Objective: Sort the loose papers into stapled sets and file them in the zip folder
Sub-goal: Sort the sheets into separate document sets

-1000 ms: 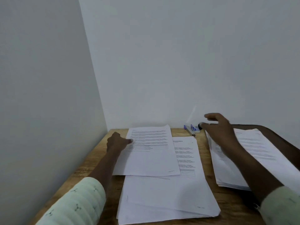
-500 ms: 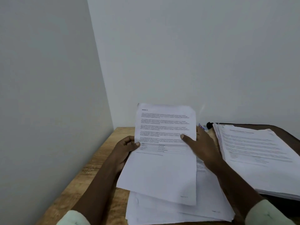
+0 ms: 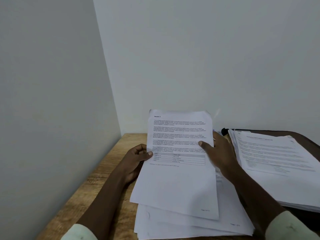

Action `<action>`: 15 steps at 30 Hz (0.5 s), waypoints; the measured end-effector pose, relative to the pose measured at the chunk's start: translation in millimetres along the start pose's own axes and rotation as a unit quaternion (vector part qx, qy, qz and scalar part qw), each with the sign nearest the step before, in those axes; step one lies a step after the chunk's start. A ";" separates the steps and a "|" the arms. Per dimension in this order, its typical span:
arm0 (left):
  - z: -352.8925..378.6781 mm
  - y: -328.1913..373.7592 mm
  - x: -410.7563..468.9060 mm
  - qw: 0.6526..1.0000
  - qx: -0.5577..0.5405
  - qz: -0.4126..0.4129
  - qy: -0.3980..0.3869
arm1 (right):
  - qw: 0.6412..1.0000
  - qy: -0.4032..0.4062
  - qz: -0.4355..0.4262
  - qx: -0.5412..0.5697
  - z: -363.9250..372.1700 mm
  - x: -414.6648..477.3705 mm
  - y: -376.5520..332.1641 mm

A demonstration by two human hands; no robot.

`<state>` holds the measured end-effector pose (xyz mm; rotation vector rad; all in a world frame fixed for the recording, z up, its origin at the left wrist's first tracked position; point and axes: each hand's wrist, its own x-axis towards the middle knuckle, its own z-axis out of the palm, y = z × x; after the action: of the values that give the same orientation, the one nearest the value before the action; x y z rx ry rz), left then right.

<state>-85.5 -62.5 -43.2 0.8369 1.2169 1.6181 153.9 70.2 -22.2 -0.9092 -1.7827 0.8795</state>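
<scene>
The sheet point(image 3: 178, 184) I hold is thin, smooth, matt white paper, like the pile point(image 3: 190, 227) under it and the stack point(image 3: 280, 163) to my right. The worktop point(image 3: 107, 179) is pale, grainy, matt wood. My sleeves point(image 3: 292, 227) are pale cloth; the wall point(image 3: 190, 58) is matt paint.

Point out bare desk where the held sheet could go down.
Free: the bare desk strip between the left wall and the centre pile, partly under the left hand and forearm. Crowded: centre pile and right stack lie close together; the right hand, holding the sheet, fills that gap.
</scene>
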 end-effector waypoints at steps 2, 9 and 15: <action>0.4 0.4 0.1 1.000 -0.002 -0.002 -0.008 | 1.000 0.000 0.001 0.000 0.6 0.1 2.6; -6.3 -3.9 4.9 0.970 0.106 0.088 0.199 | 0.991 0.088 0.035 -0.094 -51.2 14.6 -23.4; 8.4 -2.9 21.0 0.921 0.331 0.011 0.204 | 0.983 0.033 0.129 -0.130 -107.1 22.1 -0.8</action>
<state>-84.6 -39.8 -43.8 0.9377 2.1283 1.4413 246.6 108.0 21.8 -1.3468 -1.7745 0.7763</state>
